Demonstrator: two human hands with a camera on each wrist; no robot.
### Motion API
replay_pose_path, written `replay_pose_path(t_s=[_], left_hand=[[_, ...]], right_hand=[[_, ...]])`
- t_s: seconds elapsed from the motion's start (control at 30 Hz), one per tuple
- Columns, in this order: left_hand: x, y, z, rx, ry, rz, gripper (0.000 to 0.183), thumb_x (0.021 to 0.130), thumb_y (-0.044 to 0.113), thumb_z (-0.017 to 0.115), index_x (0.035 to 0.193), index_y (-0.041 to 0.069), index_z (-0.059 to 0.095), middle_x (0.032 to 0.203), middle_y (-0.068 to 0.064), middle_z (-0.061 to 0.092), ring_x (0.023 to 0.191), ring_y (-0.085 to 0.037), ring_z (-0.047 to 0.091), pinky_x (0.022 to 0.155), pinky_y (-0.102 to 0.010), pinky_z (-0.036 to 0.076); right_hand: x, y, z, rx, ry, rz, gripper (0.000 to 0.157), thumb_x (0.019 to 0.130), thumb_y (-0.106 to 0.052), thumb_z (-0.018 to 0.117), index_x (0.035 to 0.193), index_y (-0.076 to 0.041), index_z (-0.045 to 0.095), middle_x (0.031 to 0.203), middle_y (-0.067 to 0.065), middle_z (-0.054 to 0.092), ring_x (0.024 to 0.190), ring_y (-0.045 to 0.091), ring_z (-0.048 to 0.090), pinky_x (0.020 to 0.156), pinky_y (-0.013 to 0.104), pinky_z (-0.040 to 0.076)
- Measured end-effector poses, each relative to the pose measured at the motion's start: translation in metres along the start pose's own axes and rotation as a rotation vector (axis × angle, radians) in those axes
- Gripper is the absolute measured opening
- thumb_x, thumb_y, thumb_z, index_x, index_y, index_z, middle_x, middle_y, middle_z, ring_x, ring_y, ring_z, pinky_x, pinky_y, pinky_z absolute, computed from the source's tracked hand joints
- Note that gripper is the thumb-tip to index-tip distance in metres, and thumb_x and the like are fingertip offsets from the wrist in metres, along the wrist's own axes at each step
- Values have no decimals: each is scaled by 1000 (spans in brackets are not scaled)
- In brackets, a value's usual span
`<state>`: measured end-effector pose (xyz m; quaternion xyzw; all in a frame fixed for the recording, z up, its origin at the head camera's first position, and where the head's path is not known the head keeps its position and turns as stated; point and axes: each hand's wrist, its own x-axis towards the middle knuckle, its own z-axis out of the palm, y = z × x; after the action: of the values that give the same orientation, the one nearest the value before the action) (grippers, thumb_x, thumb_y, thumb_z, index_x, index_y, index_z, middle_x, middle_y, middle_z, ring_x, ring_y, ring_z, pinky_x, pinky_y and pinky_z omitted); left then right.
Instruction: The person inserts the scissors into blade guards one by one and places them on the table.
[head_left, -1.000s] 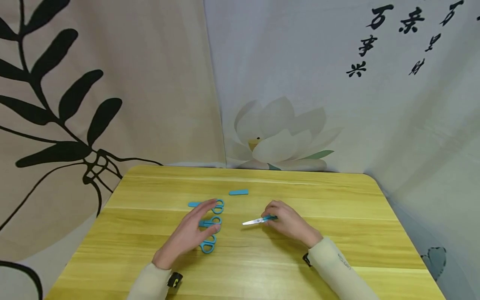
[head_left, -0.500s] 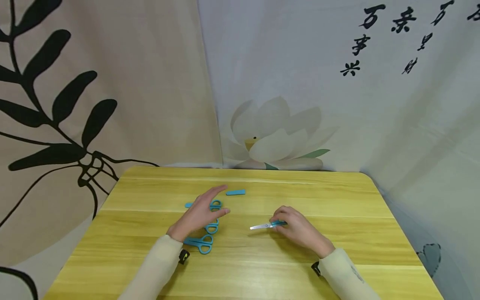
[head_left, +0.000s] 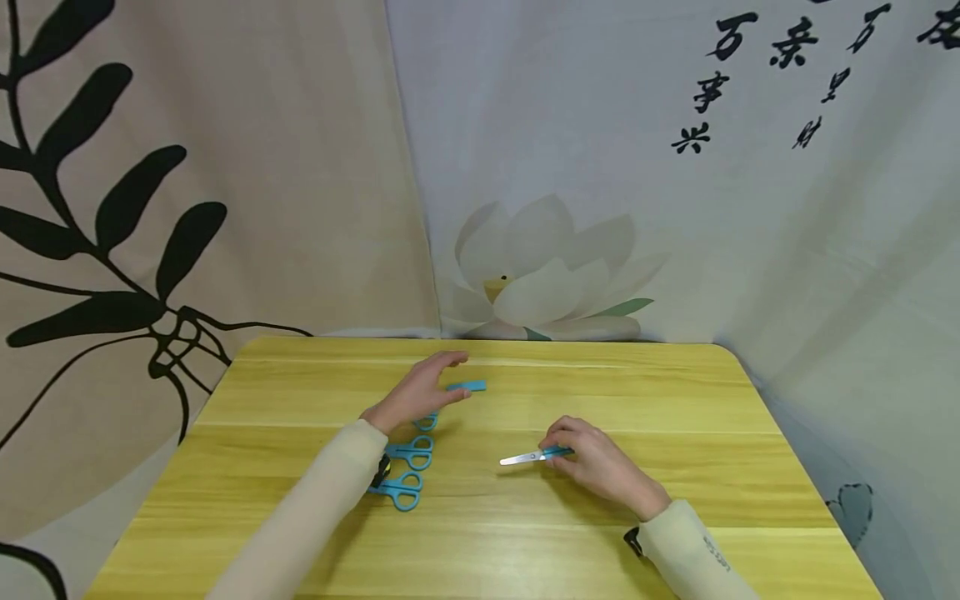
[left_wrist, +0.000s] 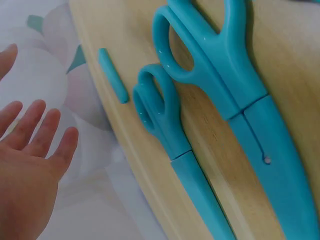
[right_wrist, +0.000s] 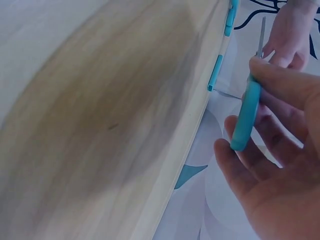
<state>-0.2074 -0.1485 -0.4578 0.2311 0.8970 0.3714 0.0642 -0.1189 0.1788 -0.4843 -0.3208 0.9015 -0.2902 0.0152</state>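
My right hand point(head_left: 596, 462) pinches a pair of scissors point(head_left: 557, 452) by its blue handle, the bare silver blades pointing left over the table. In the right wrist view, thumb and fingers grip the scissors handle point(right_wrist: 247, 115). With fingers spread, my left hand point(head_left: 416, 392) reaches over the far part of the table, fingertips right at a loose blue blade cover point(head_left: 471, 386). Beneath and before that arm lie three blue scissors: the farthest point(head_left: 427, 422) mostly hidden by the hand, a middle pair point(head_left: 416, 452) and a near pair point(head_left: 403, 492). The left wrist view shows blade sheaths point(left_wrist: 205, 195) on them.
All this lies on a yellow wooden table point(head_left: 600, 533) with rounded far corners. Behind its far edge hangs a pale curtain point(head_left: 570, 167) printed with a lotus, dark leaves and black characters. The left sleeve point(head_left: 307, 508) crosses over the left part of the table.
My left hand has moved away from the row of scissors, forward and right to the loose cover. My right hand has shifted slightly right and nearer, still holding its scissors.
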Motion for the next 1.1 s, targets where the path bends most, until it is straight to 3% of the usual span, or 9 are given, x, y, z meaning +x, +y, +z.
replay_pose_path(t_s=[0.3, 0.57, 0.87, 1.1], left_hand=[[24, -6, 11, -14, -79, -37, 66, 97, 12, 75, 154, 1, 44, 144, -16, 57, 132, -34, 54, 108, -48, 47], [42, -10, 16, -18, -102, -99, 55, 95, 10, 76, 143, -4, 54, 131, -19, 64, 121, -33, 59, 105, -45, 49], [50, -22, 15, -77, -124, -137, 39, 95, 7, 75, 128, -8, 60, 117, -18, 67, 108, -28, 62, 96, -40, 53], [53, -27, 18, -29, -194, -142, 38, 92, 1, 76, 126, -6, 60, 113, -14, 68, 100, -22, 62, 91, -35, 53]], right_hand=[[-2, 2, -2, -11, 3, -14, 17, 91, -8, 80, 107, -13, 78, 112, -6, 63, 99, 14, 63, 86, 34, 57], [-2, 3, -2, -15, -2, -14, 18, 91, -7, 80, 107, -12, 77, 112, -5, 63, 100, 14, 63, 87, 34, 57], [1, 2, -1, -16, -6, -20, 17, 91, -8, 80, 107, -12, 77, 112, -5, 64, 102, 14, 63, 89, 35, 57], [3, 2, -1, -7, -19, -14, 17, 91, -8, 80, 108, -12, 77, 113, -6, 63, 104, 14, 63, 90, 35, 57]])
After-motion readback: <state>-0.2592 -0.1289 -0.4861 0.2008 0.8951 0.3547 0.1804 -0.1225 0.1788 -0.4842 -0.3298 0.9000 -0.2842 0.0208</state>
